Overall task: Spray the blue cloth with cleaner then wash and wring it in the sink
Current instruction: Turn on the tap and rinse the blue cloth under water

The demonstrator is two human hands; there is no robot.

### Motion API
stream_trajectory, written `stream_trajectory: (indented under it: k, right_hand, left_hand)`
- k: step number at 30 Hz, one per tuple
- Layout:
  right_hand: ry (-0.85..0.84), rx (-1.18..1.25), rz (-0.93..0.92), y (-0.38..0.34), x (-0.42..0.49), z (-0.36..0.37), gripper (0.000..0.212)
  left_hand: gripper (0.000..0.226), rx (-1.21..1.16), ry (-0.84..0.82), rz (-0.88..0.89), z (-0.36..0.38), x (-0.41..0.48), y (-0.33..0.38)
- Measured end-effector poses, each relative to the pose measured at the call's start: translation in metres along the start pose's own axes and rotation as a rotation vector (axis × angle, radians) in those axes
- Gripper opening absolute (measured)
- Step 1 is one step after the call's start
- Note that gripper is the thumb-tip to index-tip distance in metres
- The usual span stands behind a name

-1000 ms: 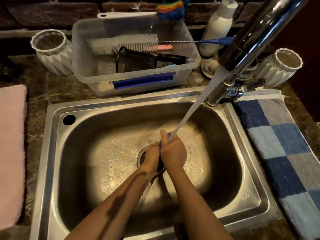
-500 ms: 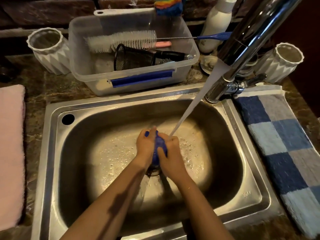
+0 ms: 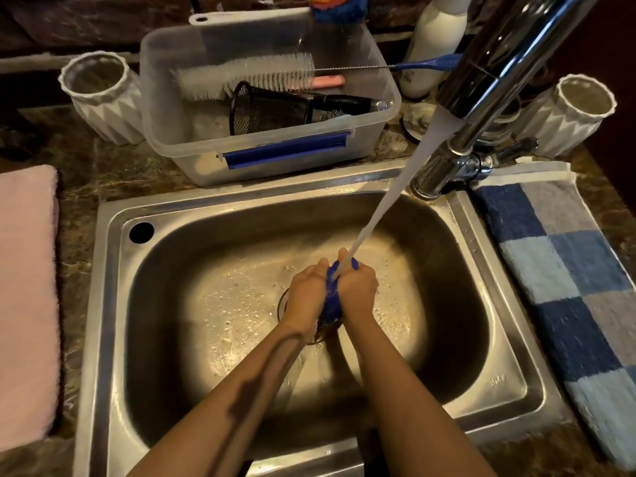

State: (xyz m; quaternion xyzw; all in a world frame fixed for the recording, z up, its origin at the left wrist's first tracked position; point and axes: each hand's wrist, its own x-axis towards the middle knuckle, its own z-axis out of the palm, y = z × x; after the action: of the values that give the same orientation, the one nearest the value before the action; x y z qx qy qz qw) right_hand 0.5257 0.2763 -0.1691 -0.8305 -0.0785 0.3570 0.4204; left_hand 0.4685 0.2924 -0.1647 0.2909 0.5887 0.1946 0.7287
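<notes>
The blue cloth [image 3: 331, 301] is bunched into a narrow wet wad, pressed between my left hand [image 3: 306, 296] and my right hand [image 3: 358, 290]. Both hands grip it over the drain in the middle of the steel sink [image 3: 113, 304]. Only a strip of the cloth shows between my palms. A stream of water [image 3: 389, 197] runs down from the chrome faucet [image 3: 481, 87] and lands on the top of the cloth. Suds and droplets speckle the basin floor around my hands.
Behind the sink stands a clear plastic tub [image 3: 268, 156] with a bottle brush and a black mesh cup. White ribbed cups [image 3: 103, 98] [image 3: 571, 115] flank it; a white bottle [image 3: 433, 46] is at the back. A blue checked towel [image 3: 568, 280] lies right, a pink cloth [image 3: 27, 297] left.
My hands have kept rubbing the cloth under the stream, shifting against each other. The wad now shows as a longer strip between the palms.
</notes>
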Motion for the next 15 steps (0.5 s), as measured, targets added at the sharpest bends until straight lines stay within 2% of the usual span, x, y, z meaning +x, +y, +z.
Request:
stream_trajectory:
  k: [2, 5, 9, 11, 13, 15]
  right_hand:
    - [-0.047, 0.049, -0.013, 0.005, 0.002, -0.002, 0.038]
    - [-0.147, -0.043, -0.17, 0.009, 0.005, -0.013, 0.029]
    - [-0.41, -0.05, -0.281, 0.003, -0.006, -0.033, 0.032]
    - [-0.473, -0.099, -0.342, 0.0, -0.027, -0.031, 0.038]
    - [-0.382, -0.216, -0.435, 0.003, -0.041, -0.021, 0.047]
    - [-0.214, -0.249, -0.46, 0.005, -0.043, -0.014, 0.041]
  left_hand:
    - [0.026, 0.014, -0.003, 0.041, -0.001, -0.003, 0.001]
    - [0.027, -0.046, -0.002, 0.09, -0.008, -0.002, -0.001]
    - [0.014, -0.12, 0.012, 0.125, -0.015, 0.003, 0.006]
    - [0.014, -0.122, 0.036, 0.12, -0.014, 0.006, 0.01]
    - [0.025, -0.173, 0.003, 0.064, -0.011, 0.006, 0.007]
    - [0.034, -0.231, -0.074, -0.015, -0.005, -0.001, 0.003]
